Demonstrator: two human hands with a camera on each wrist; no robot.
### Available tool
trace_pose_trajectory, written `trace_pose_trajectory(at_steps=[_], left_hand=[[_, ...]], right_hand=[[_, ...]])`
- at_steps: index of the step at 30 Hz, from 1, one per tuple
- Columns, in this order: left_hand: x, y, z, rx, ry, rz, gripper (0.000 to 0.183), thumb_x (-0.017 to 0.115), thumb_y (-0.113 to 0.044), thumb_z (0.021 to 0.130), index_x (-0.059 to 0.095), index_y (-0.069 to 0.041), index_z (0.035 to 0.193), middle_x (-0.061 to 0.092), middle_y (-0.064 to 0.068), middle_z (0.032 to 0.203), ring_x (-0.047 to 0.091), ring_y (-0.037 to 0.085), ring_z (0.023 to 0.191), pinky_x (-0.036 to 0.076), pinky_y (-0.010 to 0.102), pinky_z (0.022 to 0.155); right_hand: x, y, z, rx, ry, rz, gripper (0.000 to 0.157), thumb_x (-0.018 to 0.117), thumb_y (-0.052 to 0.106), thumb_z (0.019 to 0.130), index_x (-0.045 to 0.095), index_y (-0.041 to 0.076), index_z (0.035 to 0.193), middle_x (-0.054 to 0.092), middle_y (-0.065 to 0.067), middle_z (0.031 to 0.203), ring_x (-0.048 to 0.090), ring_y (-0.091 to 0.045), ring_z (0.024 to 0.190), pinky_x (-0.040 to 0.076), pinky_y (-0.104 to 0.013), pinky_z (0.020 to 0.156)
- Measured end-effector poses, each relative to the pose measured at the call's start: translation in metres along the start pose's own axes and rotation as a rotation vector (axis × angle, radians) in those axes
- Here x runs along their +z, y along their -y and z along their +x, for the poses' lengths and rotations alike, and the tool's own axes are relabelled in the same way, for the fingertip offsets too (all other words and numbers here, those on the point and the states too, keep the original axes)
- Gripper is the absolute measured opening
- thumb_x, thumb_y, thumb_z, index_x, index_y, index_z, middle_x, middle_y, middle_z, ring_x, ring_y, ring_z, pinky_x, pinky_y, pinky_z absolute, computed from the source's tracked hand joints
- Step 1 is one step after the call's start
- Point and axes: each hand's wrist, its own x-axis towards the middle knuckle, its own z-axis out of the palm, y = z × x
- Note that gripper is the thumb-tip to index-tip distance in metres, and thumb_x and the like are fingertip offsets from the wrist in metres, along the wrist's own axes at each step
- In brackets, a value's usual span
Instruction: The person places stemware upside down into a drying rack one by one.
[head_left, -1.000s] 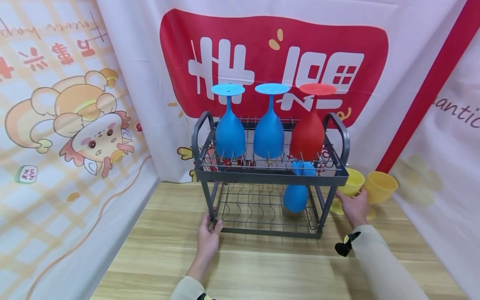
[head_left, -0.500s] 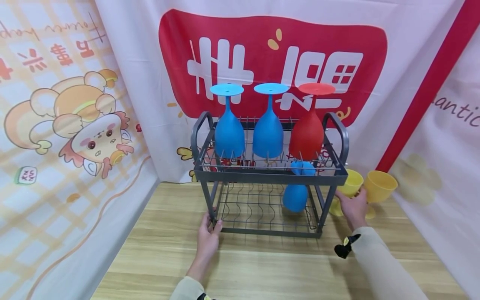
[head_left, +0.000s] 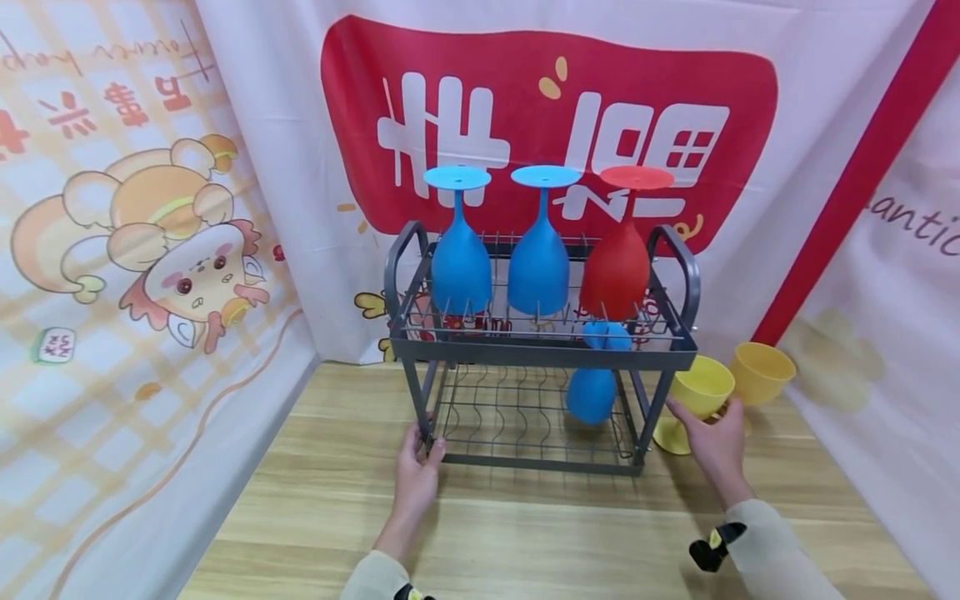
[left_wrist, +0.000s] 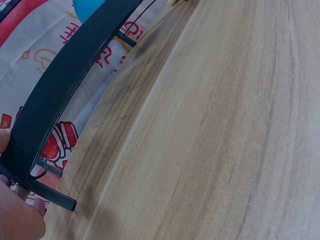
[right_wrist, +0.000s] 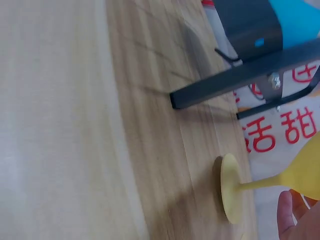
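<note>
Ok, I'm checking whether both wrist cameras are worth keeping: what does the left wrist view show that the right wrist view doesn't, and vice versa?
Only the left wrist: the left hand, gripping the dark rack.
Clearly only in the right wrist: the right hand holding a yellow goblet; a scrap at the left view's top edge is too cropped to identify.
Both: the rack, wooden table and printed cloth.

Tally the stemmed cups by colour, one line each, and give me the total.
Blue cups: 3
Red cup: 1
Yellow cups: 2
Total: 6
</note>
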Motion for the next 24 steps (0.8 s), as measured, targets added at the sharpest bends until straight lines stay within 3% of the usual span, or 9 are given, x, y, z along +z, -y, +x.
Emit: trace_pose_trajectory(at_steps=[6, 10, 14, 17, 20, 24], left_hand=[[-0.001, -0.001, 0.000, 0.009, 0.000, -0.002, 0.055, 0.062, -0.011, 0.105, 0.048, -0.022, 0.157, 0.045, 0.020, 0.165, 0.041, 0.045, 0.154, 0.036, 0.065, 0.124], [-0.001, 0.000, 0.000, 0.000, 0.000, -0.001, 0.054, 0.063, -0.012, 0.105, 0.048, -0.023, 0.156, 0.045, 0.019, 0.166, 0.042, 0.045, 0.154, 0.036, 0.066, 0.123], [0.000, 0.001, 0.000, 0.014, 0.003, -0.001, 0.055, 0.063, -0.011, 0.105, 0.049, -0.022, 0.156, 0.044, 0.020, 0.166, 0.039, 0.045, 0.155, 0.032, 0.067, 0.125], [0.000, 0.001, 0.000, 0.022, 0.005, -0.003, 0.055, 0.063, -0.011, 0.104, 0.049, -0.021, 0.156, 0.043, 0.020, 0.166, 0.038, 0.045, 0.156, 0.030, 0.066, 0.126], [0.000, 0.001, 0.000, 0.019, 0.002, 0.000, 0.055, 0.063, -0.011, 0.105, 0.049, -0.022, 0.156, 0.043, 0.020, 0.166, 0.038, 0.045, 0.156, 0.030, 0.067, 0.125], [-0.001, 0.001, -0.001, 0.010, -0.004, 0.001, 0.054, 0.062, -0.011, 0.105, 0.048, -0.020, 0.157, 0.044, 0.020, 0.166, 0.040, 0.045, 0.155, 0.034, 0.066, 0.124]], right_hand=[[-0.012, 0.006, -0.023, -0.026, 0.015, -0.028, 0.111, 0.079, 0.061, 0.088, 0.018, 0.012, 0.167, 0.038, -0.018, 0.166, 0.046, -0.035, 0.143, 0.047, -0.055, 0.116], [-0.020, 0.010, -0.040, -0.037, 0.009, -0.042, 0.106, 0.082, 0.055, 0.089, 0.022, 0.011, 0.165, 0.041, -0.014, 0.163, 0.047, -0.030, 0.140, 0.048, -0.043, 0.109], [-0.029, 0.011, -0.054, -0.066, 0.003, -0.060, 0.103, 0.084, 0.050, 0.089, 0.025, 0.011, 0.164, 0.042, -0.013, 0.162, 0.046, -0.031, 0.142, 0.047, -0.042, 0.110], [-0.034, 0.010, -0.063, -0.096, -0.006, -0.072, 0.100, 0.086, 0.046, 0.088, 0.029, 0.012, 0.162, 0.045, -0.009, 0.158, 0.047, -0.028, 0.141, 0.049, -0.022, 0.103], [-0.038, 0.007, -0.073, -0.141, -0.010, -0.078, 0.094, 0.088, 0.041, 0.087, 0.033, 0.012, 0.158, 0.049, -0.005, 0.151, 0.053, -0.009, 0.128, 0.047, -0.005, 0.086], [-0.043, 0.005, -0.083, -0.216, -0.001, -0.082, 0.089, 0.088, 0.034, 0.088, 0.036, 0.011, 0.156, 0.053, -0.003, 0.144, 0.048, 0.012, 0.112, 0.049, -0.004, 0.083]])
